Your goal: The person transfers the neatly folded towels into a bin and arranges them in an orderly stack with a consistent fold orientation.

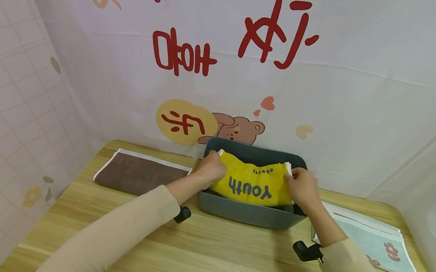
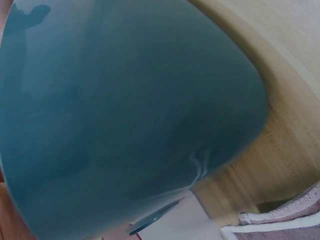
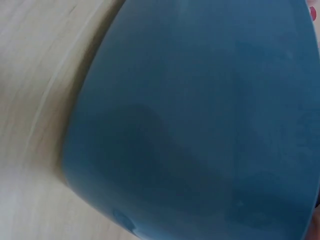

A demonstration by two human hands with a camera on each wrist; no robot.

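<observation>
A yellow towel point(image 1: 251, 181) with the blue word "Youth" spans the opening of a dark teal bin point(image 1: 248, 213). My left hand point(image 1: 211, 169) pinches its left upper corner, and my right hand point(image 1: 303, 186) pinches the right one. Between the two hands the towel's upper edge sags, and its lower part hangs inside the bin. Both wrist views are mostly filled by the bin's outer side walls point(image 2: 135, 100), point(image 3: 190, 120), which hide the fingers.
A folded brown towel point(image 1: 126, 171) with white edging lies left of the bin on the wooden table point(image 1: 203, 257). To the right lies a folded light blue towel point(image 1: 376, 244) with pink flowers. A printed white cloth wall point(image 1: 355, 105) stands close behind the bin.
</observation>
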